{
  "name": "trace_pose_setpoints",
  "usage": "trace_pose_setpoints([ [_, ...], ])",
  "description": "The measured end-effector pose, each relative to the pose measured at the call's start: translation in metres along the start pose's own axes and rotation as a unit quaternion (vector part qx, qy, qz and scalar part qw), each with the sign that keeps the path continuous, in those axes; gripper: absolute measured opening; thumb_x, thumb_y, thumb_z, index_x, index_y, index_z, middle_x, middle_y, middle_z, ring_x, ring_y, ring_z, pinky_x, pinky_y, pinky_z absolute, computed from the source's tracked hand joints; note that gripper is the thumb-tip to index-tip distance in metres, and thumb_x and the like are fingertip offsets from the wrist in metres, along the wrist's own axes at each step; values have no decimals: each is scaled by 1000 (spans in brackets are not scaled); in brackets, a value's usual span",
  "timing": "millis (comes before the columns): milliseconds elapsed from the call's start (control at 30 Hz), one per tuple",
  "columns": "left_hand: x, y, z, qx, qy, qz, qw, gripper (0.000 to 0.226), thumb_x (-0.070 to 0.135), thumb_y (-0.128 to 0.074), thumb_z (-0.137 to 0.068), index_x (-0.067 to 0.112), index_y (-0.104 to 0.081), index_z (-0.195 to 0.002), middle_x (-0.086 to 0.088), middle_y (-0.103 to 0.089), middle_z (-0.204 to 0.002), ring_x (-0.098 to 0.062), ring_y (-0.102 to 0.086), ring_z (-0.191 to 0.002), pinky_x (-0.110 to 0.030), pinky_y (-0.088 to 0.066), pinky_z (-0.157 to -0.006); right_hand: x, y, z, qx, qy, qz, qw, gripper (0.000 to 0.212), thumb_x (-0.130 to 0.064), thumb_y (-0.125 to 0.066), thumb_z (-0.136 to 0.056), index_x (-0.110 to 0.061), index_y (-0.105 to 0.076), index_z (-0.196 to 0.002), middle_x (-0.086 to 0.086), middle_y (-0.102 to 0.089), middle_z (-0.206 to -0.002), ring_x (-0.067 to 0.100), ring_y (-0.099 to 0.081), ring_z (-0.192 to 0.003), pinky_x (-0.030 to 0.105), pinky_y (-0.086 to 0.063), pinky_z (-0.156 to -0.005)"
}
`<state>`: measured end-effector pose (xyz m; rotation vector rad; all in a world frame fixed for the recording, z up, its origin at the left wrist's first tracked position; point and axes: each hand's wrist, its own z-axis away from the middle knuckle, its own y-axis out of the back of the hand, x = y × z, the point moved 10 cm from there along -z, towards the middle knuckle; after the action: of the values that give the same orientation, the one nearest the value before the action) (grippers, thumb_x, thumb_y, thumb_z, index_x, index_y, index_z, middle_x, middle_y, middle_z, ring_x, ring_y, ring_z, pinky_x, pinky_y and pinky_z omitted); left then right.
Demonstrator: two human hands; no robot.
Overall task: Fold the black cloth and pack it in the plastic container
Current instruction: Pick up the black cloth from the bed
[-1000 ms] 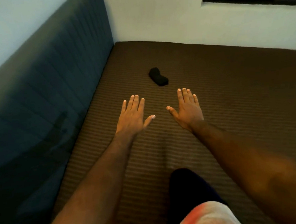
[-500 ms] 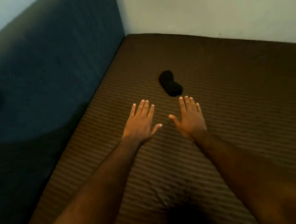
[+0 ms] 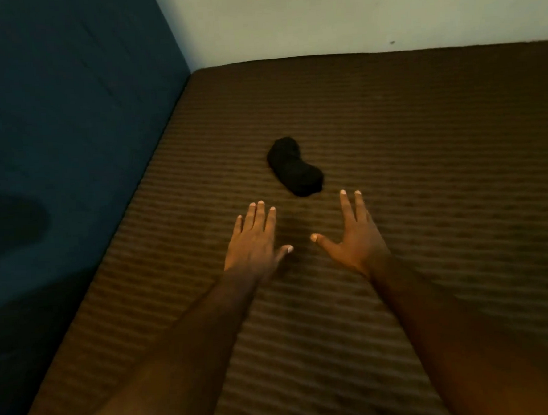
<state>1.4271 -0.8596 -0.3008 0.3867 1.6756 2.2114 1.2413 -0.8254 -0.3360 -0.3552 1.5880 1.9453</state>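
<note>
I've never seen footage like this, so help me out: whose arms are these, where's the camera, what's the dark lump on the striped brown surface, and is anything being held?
There is no machine here. A person wears a wide-angle camera on the head, looking forward and down, so you see their own bare arms. The left hand and right hand are spread open with straight fingers over the brown striped surface, holding nothing. The dark lump is a bunched black cloth, lying just beyond the fingertips, untouched. A blue padded panel runs along the left; a pale wall stands behind. No plastic container is in view.
</note>
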Motion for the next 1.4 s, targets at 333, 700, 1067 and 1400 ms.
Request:
trace_pose_setpoints([
  [333,-36,-82,-119,-119,96,74,986,124,73,-65,-69,24,12,-153,-15,15,-161,-34,11,-148,-55,-6,-119,52,-63,-123,55,-142,-347,925,107,-53,-72,-80,-31,-1,-156,7,-17,-164,26,-23,-148,44,-28,-118],
  [700,-41,-127,-138,-151,90,102,979,133,72,-71,-62,27,15,-152,-14,15,-161,-32,11,-149,-55,-4,-119,42,-68,-174,81,-131,-176,972,78,-56,-60,-88,-16,-34,-150,2,-17,-164,15,-16,-150,39,0,-122],
  [1067,-39,-88,-110,-230,82,201,949,116,55,-78,-69,32,-3,-154,-6,-3,-164,-30,-9,-149,-48,-19,-119,49,-32,-133,11,-158,-415,896,24,-10,-62,-90,-12,-61,-113,3,-65,-104,14,-61,-93,29,-54,-76],
  [1400,-10,18,-12,-110,117,371,915,106,36,-77,-80,25,-4,-155,-7,-30,-157,-23,-33,-142,-28,-34,-106,-36,71,-52,76,-110,-322,937,7,-11,-58,-90,-9,-63,-95,2,-60,-81,13,-58,-72,19,-46,-53],
])
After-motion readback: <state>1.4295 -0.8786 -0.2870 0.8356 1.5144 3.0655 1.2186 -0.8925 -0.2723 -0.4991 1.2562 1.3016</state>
